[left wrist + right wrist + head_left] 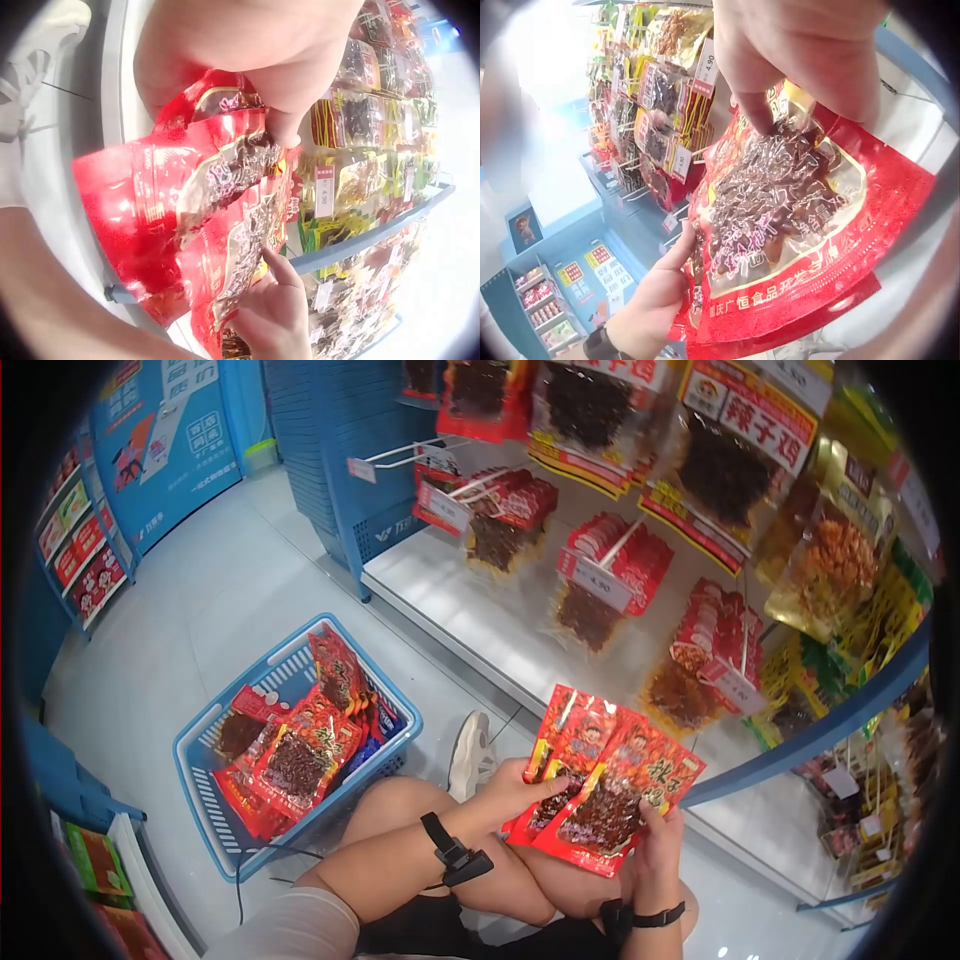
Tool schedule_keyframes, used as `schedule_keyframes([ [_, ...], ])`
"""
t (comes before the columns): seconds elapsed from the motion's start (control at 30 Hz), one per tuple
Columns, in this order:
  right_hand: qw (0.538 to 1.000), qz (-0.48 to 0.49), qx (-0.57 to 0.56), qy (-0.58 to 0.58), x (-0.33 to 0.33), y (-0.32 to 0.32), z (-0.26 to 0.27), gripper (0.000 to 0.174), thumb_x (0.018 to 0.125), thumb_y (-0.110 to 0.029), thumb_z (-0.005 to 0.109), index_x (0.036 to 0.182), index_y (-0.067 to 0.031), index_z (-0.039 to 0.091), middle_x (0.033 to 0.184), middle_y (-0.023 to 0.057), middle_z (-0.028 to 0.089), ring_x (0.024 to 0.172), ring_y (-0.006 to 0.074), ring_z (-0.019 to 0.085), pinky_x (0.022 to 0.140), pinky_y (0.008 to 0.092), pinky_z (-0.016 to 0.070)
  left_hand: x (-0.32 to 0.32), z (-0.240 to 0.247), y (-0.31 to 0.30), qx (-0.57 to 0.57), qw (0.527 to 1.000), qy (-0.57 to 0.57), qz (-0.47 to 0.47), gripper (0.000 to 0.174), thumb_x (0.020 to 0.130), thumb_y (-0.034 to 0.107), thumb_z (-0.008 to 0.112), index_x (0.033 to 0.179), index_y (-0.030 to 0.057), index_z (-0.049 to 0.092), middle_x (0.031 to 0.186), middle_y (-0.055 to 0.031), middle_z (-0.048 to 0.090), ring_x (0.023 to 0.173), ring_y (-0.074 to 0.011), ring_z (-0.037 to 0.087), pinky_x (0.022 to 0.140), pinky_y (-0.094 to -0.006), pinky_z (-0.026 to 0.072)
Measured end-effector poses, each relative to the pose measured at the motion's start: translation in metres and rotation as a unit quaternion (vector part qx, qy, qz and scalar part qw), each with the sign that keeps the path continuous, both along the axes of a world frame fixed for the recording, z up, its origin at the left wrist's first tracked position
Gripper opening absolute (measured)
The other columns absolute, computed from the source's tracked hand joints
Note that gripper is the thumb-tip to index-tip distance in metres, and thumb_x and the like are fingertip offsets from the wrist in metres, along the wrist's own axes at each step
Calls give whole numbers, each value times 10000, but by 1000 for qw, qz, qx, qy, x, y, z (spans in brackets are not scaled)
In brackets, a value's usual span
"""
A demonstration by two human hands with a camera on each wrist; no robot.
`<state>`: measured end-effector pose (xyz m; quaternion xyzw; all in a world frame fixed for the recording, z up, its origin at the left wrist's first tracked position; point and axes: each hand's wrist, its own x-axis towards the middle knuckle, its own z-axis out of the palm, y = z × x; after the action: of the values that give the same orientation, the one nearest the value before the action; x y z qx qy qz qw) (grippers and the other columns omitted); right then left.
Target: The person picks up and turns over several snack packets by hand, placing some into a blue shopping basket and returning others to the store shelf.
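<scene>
Several red food packets point(625, 785) with clear windows over dark brown pieces are fanned out above the person's lap. The left hand point(510, 795) grips their left side, its thumb lying across the front. At the right edge, the right hand point(660, 840) pinches the frontmost packet, thumb on its face. In the right wrist view, the front packet point(780, 202) fills the middle, with the left hand point(656, 289) behind its far edge. The left wrist view shows overlapping packets point(142, 202) hanging below the left hand point(240, 45).
A blue basket point(207, 815) holding similar red packets point(300, 755) stands on the tiled floor at left. Hanging snack bags point(730, 460) on hooks and a white shelf base point(460, 635) are ahead. A blue rail point(800, 715) curves by the right hand.
</scene>
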<state>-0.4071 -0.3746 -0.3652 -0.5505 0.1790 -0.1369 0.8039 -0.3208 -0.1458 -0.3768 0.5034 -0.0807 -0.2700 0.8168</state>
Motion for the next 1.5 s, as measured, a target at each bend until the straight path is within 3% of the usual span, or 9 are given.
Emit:
schedule_keyframes([
  [0.1,1000,25,-14,3,-1,-1,-11,314,884,6,583,1198,-1,566,1150,88,655,1028,187,629,916,339,495,-1,-6,-2,10,999,-30,-13,277,916,123,681,1149,-19,638,1045,-68,701,917,-108,648,814,-271,534],
  [0.27,1000,24,4,-5,6,5,-11,290,894,16,606,1183,9,581,1130,89,664,1006,183,637,904,314,491,-4,-2,-2,7,999,-38,18,257,921,161,679,1096,-26,659,969,-51,708,833,-84,637,735,-247,522],
  [0.4,1000,31,3,0,11,9,-15,292,913,3,584,1204,2,565,1166,98,648,1026,198,635,913,348,502,-4,-2,0,-18,998,-36,55,263,919,179,682,1083,-26,663,948,-51,712,819,-84,637,723,-252,520],
  [0.73,999,45,-1,3,15,3,-38,321,933,-24,580,1250,-11,533,1208,105,627,1054,223,626,907,373,515,1,-26,-6,103,989,-94,58,297,910,241,692,1064,-13,686,850,-18,695,730,-57,594,635,-231,483],
  [1.27,998,62,20,0,14,1,-40,319,942,-28,568,1258,-18,524,1220,108,622,1078,229,615,931,374,500,-4,-11,-1,75,989,-105,75,297,902,251,699,1022,-21,686,830,-31,694,722,-65,592,637,-245,480],
  [1.33,998,62,19,-3,15,-2,-44,321,940,-28,572,1258,-18,526,1219,108,622,1076,228,616,933,373,499,-3,-20,-5,62,988,-106,89,349,876,317,711,982,-14,686,819,-104,715,725,-151,660,675,-307,507],
  [1.43,998,54,17,-1,13,-3,-44,328,934,-29,583,1257,-19,528,1216,107,623,1074,226,616,936,371,499,-3,-19,-5,75,989,-97,89,339,877,322,713,960,-6,689,796,-86,704,708,-133,641,663,-297,499],
  [1.47,998,54,18,-3,13,-1,-42,333,930,-28,588,1257,-19,529,1216,107,623,1073,225,617,938,371,498,-3,-16,-2,73,992,-88,59,296,909,234,695,1065,-18,681,907,-48,716,784,-74,622,697,-254,506],
  [1.5,998,54,18,-6,13,0,-41,337,927,-27,594,1258,-20,530,1216,106,624,1073,224,617,941,371,498,-4,-16,-2,74,992,-89,56,296,909,234,695,1065,-18,681,907,-48,716,784,-74,622,697,-254,506],
])
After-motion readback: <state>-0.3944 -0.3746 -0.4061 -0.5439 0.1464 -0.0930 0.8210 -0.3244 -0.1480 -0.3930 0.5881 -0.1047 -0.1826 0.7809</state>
